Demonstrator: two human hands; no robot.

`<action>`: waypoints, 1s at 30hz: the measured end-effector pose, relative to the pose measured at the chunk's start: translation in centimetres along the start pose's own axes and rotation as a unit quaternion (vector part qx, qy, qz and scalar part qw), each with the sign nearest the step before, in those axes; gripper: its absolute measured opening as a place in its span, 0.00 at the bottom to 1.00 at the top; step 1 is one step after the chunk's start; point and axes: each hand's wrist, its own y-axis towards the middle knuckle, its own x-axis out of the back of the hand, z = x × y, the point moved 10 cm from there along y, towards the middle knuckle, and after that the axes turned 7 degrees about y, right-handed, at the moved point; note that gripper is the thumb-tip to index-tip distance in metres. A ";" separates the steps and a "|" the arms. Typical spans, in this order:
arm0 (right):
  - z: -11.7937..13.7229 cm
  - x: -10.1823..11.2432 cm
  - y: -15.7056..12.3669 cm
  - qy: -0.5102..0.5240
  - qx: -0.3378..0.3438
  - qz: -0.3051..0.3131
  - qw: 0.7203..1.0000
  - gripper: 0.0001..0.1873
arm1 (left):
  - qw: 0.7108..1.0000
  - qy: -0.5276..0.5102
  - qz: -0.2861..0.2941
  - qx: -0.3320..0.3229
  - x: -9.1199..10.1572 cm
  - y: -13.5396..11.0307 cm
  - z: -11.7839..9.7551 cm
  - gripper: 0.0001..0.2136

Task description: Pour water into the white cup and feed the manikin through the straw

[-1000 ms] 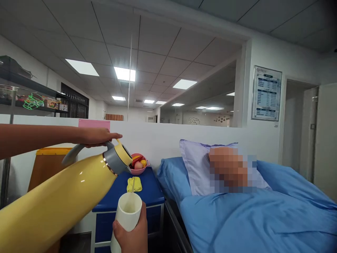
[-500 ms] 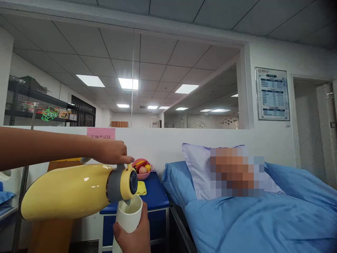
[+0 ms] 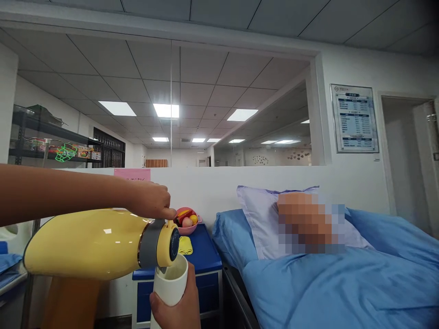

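My left hand [image 3: 149,199] is closed round the handle of a glossy yellow thermos jug [image 3: 89,244], its thumb by the top of the lid. The jug lies nearly level in the air, with its grey collar and dark round cap to the right. In my right hand [image 3: 181,308] is a tall white cup [image 3: 170,289], tilted a little, fingers wrapped round its side. The jug's spout sits at the cup's rim, over the opening. Whether liquid flows I cannot tell, and the cup's lower part is partly hidden by my hand.
Behind the cup stands a blue bedside cabinet [image 3: 202,249] with a yellow cloth [image 3: 185,246] and a pink fruit bowl [image 3: 187,230]. To the right, a person lies on a white pillow [image 3: 255,228] under a blue quilt [image 3: 329,288]. A bed rail edge [image 3: 238,297] runs beside the cabinet.
Little differs. The view has shifted slightly, and the jug's spout now sits a bit lower at the cup's rim. Both hands keep their hold.
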 end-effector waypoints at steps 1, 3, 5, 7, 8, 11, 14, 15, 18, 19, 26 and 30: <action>0.2 0.1 0.0 0.001 0.005 -0.001 1.000 0.25 | 1.000 0.018 0.005 0.002 0.1 0.0 -0.3 0.27; 0.5 0.2 -0.1 -0.001 0.015 -0.004 1.000 0.24 | 0.998 0.067 0.016 -0.014 0.2 -0.1 -1.2 0.27; 0.8 0.3 -0.1 -0.004 0.024 -0.005 1.000 0.24 | 0.993 0.111 0.030 -0.032 0.2 -0.2 -2.1 0.29; 0.9 0.2 -0.2 -0.006 0.032 -0.002 0.999 0.25 | 0.989 0.139 0.034 -0.034 0.3 -0.4 -2.4 0.31; 0.9 0.2 -0.2 -0.007 0.035 0.000 0.999 0.26 | 0.988 0.148 0.029 -0.033 0.4 -0.4 -2.5 0.32; 0.7 0.0 -0.3 -0.011 0.035 0.007 0.999 0.28 | 0.985 0.168 0.010 -0.037 0.5 -0.4 -2.6 0.32; 0.4 -0.3 -0.6 -0.013 0.034 0.008 0.999 0.28 | 0.983 0.178 0.003 -0.054 0.1 -0.5 -3.0 0.31; 0.3 -0.4 -0.8 -0.013 0.035 0.008 0.999 0.27 | 0.982 0.181 0.006 -0.059 -0.1 -0.6 -3.2 0.32; 0.3 -0.6 -1.2 -0.007 0.050 -0.003 0.999 0.27 | 0.978 0.198 0.011 -0.071 -0.5 -0.8 -3.6 0.33; 0.4 -0.5 -1.4 -0.006 0.057 -0.011 0.998 0.27 | 0.976 0.202 0.010 -0.075 -0.5 -0.8 -3.7 0.32; -0.3 -0.2 -1.6 -0.028 0.021 -0.018 0.999 0.32 | 0.966 0.235 -0.007 -0.103 -0.5 -0.9 -5.1 0.28; -0.3 -0.5 -1.9 -0.025 -0.006 -0.010 1.000 0.30 | 0.955 0.270 -0.008 -0.124 -0.5 -1.2 -6.7 0.25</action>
